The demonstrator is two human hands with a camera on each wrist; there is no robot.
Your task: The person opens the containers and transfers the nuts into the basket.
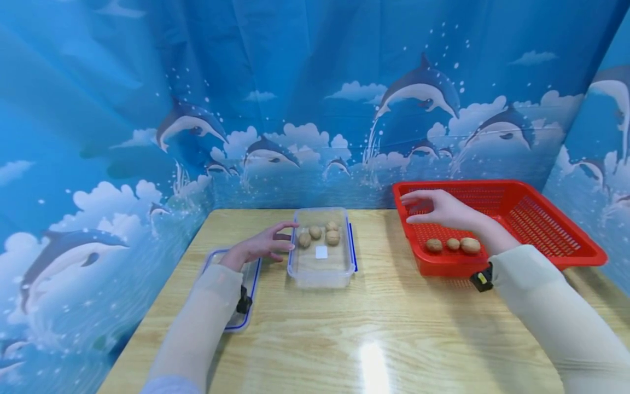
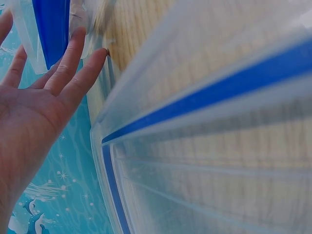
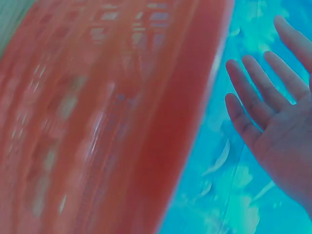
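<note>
A clear plastic food container [image 1: 322,268] stands on the table with several walnuts [image 1: 333,237] inside. My left hand [image 1: 263,243] is at its left side, fingers spread and fingertips right at the rim. In the left wrist view this hand [image 2: 39,107] has its fingers extended, holding nothing. Over the left part of a red plastic basket [image 1: 443,268], my right hand [image 1: 438,208] hovers with loosely bent fingers and nothing in them. Three walnuts [image 1: 453,244] lie in the basket below that hand. The right wrist view shows the palm [image 3: 282,131] bare.
A clear lid with a blue seal [image 1: 252,282] lies on the table, partly hidden under my left forearm. A blue clip flap [image 1: 353,246] hangs along the container's right side. Behind the wooden table [image 1: 315,334] hangs a blue dolphin-print curtain [image 1: 315,98].
</note>
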